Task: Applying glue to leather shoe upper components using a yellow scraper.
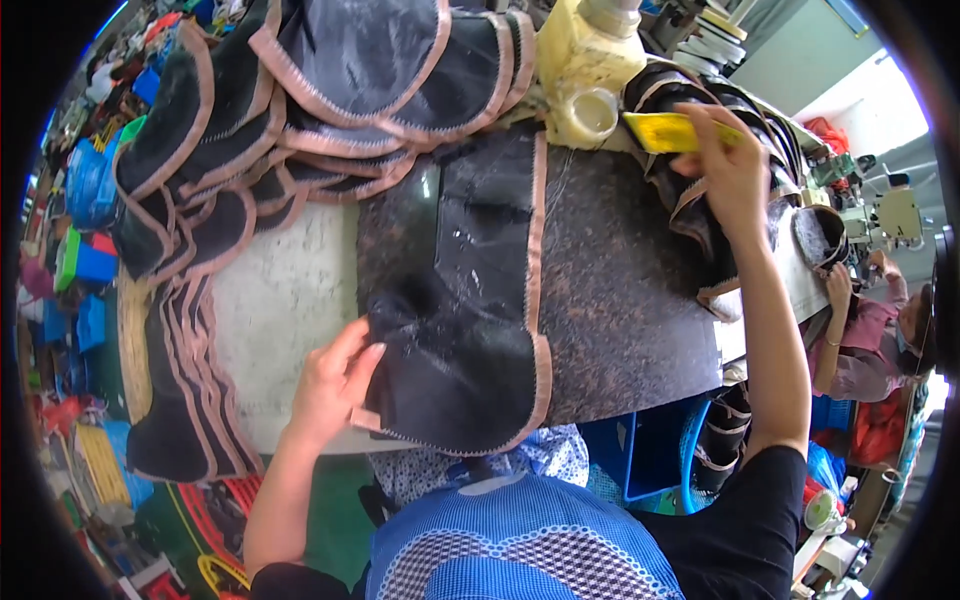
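A black boot-shaped piece (470, 375) with pinkish-tan edging lies flat on the work board, with shiny wet-looking streaks on its middle. My left hand (330, 385) pinches its left edge between thumb and fingers. Raised at the upper right, my right hand (730, 165) grips a flat yellow scraper (660, 132). The scraper's free end is close to the round opening of a cream-coloured glue container (590, 113), apart from the black piece. Pale residue coats the container's rim.
The mottled dark board (630, 330) rests on a pale table (290, 320). Overlapping black edged pieces (350, 60) are piled at the far left, and more (185, 400) hang over the left edge. Behind my right hand lies another pile (690, 215). A co-worker (870, 340) sits at far right.
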Tool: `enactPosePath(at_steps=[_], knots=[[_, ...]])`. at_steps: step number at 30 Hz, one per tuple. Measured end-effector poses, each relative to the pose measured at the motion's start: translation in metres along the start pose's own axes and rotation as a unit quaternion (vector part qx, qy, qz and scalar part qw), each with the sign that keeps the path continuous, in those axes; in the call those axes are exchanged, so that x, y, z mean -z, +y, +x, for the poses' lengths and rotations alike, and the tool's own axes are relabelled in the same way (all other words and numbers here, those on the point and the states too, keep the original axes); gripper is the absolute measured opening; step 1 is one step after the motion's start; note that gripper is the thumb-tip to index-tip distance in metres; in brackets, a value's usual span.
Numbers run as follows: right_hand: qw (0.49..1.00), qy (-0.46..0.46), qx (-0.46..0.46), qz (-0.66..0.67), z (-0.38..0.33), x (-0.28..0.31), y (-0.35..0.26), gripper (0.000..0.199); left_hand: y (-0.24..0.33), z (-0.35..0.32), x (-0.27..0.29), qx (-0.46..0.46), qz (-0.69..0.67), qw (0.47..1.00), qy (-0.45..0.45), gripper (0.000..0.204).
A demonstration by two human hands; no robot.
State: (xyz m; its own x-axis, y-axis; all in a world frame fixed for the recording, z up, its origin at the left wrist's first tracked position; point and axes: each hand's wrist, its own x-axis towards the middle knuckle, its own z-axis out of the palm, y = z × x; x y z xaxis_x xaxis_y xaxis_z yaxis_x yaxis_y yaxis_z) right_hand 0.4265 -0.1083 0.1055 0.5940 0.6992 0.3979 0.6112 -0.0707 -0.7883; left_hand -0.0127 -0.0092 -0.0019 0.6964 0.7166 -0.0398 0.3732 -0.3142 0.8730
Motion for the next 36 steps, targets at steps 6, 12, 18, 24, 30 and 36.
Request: enactPosePath(at_steps=[6, 12, 18, 24, 30, 36], knots=[[0.999, -0.039, -0.018, -0.010, 0.043, -0.056, 0.051, 0.033, 0.007, 0.003, 0.011, 0.066, -0.072, 0.993, -0.063, 0.027], [0.897, 0.018, -0.308, 0.316, 0.034, -0.047, 0.084, 0.030, -0.003, 0.003, 0.013, 0.057, -0.023, 0.998, -0.031, 0.028], [0.840, -0.355, -0.277, 0.302, -0.055, -0.070, -0.018, 0.036, 0.000, 0.010, 0.014, 0.015, 0.014, 0.999, -0.026, 0.033], [0.911, -0.399, -0.076, 0.073, -0.119, -0.119, -0.068, 0.027, -0.005, 0.014, 0.010, -0.017, -0.007, 1.000, 0.000, 0.031], [0.890, -0.403, -0.124, 0.174, -0.134, -0.123, -0.086, 0.035, -0.011, 0.026, 0.012, -0.036, -0.009, 0.999, -0.013, 0.032], [0.844, -0.525, -0.109, 0.024, -0.165, -0.133, -0.097, 0.028, -0.023, 0.037, 0.013, -0.030, -0.065, 0.997, -0.023, 0.037]])
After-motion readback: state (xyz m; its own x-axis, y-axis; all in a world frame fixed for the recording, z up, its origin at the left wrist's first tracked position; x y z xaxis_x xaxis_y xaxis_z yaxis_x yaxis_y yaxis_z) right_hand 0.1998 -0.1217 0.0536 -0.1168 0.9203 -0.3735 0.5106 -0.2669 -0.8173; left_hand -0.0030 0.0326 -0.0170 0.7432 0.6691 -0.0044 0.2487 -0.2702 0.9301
